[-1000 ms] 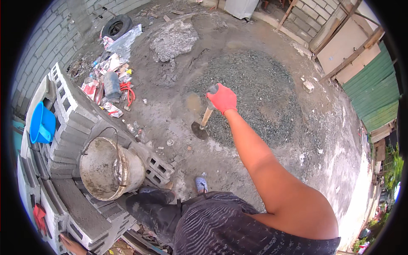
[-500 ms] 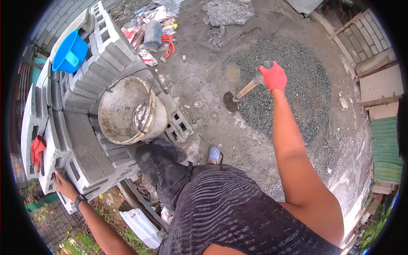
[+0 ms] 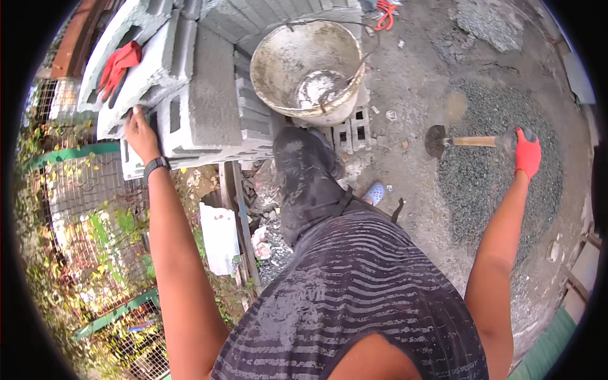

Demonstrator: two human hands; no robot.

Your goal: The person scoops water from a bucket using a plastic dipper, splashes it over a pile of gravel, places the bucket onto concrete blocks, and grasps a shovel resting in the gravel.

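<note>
My bare left hand (image 3: 140, 134), with a black watch on its wrist, grips the end of a grey concrete block (image 3: 158, 76) in the stack at the left. Just above it, a red work glove (image 3: 118, 68) lies limp on the blocks. Out to the right, my right hand (image 3: 527, 154) wears a red glove and is closed around the grey grip of a shovel. The shovel's wooden shaft (image 3: 474, 141) lies level across the edge of a gravel pile (image 3: 506, 190), its dark blade (image 3: 436, 141) pointing left.
A dirty whitish bucket (image 3: 307, 69) with a wire handle stands tilted at the blocks in front of me. Rubble and a white sheet (image 3: 219, 237) lie below the stack. Wire fencing with plants (image 3: 95, 209) runs along the left. A flat grey slab (image 3: 491, 24) is at the far right.
The view has swung left, so the blocks and bucket sit farther right and the blue dipper has left the picture. Both hands keep their holds; the shovel now lies more level.
</note>
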